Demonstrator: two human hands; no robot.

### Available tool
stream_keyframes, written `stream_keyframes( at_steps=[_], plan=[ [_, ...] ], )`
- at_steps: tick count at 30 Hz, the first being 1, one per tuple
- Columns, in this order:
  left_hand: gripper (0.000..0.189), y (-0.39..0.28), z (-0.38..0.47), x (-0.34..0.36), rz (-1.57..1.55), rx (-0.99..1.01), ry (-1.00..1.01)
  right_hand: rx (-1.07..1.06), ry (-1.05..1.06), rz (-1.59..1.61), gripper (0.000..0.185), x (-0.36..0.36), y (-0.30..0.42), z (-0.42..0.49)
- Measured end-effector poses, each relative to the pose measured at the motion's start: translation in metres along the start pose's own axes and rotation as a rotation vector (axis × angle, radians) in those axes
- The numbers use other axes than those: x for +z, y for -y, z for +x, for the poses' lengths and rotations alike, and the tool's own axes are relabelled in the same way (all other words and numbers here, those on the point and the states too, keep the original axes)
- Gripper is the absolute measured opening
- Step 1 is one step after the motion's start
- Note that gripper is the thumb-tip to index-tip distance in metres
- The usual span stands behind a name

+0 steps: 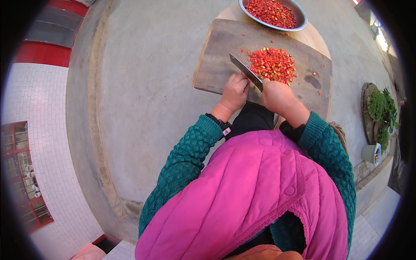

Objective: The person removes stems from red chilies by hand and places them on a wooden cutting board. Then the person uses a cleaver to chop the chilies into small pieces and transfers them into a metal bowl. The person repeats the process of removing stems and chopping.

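My right hand (280, 97) grips a cleaver-like kitchen knife (244, 69) by its handle, the dark blade slanting up and left over a wooden cutting board (217, 48). Close to the blade's near side, my left hand (235, 91) has its fingers curled at the board's front edge. A bit of red chili pepper (249, 80) shows at its fingertips; the rest is hidden by the fingers and the blade. Beyond the knife lies a heap of chopped red chili peppers (273, 65), with a few greenish and pale bits in it. Stray pieces are scattered about the board.
A metal basin (304, 24) of chopped red peppers stands past the board, on a round wooden surface (320, 40). Concrete floor (146, 81) surrounds this. Potted plants (378, 107) and a pale bucket (369, 153) are at right; a white tiled wall (48, 130) is at left.
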State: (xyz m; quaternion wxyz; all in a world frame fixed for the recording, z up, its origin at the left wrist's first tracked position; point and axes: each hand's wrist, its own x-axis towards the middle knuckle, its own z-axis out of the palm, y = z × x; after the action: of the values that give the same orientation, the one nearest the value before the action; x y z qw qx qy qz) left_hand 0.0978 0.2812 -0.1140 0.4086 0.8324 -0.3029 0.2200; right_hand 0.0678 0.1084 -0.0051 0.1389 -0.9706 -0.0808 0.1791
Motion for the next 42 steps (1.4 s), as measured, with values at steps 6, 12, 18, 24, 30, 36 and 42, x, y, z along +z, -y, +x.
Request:
stream_keyframes(
  at_steps=[6, 12, 18, 24, 30, 36, 42],
  plan=[
    [0.013, 0.006, -0.001, 0.004, -0.018, 0.009, 0.004, -0.006, 0.039, -0.018, 0.02, 0.004, 0.0, 0.011],
    [0.011, 0.003, 0.0, 0.006, -0.024, 0.027, 0.005, -0.021, -0.082, 0.071, 0.019, 0.021, -0.005, 0.02],
    [0.015, -0.01, -0.004, -0.003, -0.075, 0.005, 0.005, 0.058, -0.119, 0.048, 0.02, 0.018, -0.01, 0.013],
    [0.015, -0.016, -0.007, -0.006, -0.05, -0.006, 0.024, -0.094, -0.137, -0.023, 0.016, 0.014, -0.011, -0.002],
    [0.013, -0.01, -0.009, 0.0, -0.035, 0.023, 0.006, -0.064, -0.005, -0.071, 0.018, 0.008, -0.004, -0.002],
    [0.017, -0.003, -0.012, 0.003, -0.053, -0.023, 0.028, -0.024, 0.02, 0.021, 0.021, 0.011, -0.001, 0.006],
    [0.014, -0.011, -0.008, -0.003, -0.033, -0.006, -0.002, 0.011, -0.125, 0.096, 0.021, 0.022, -0.013, 0.008]
  ],
)
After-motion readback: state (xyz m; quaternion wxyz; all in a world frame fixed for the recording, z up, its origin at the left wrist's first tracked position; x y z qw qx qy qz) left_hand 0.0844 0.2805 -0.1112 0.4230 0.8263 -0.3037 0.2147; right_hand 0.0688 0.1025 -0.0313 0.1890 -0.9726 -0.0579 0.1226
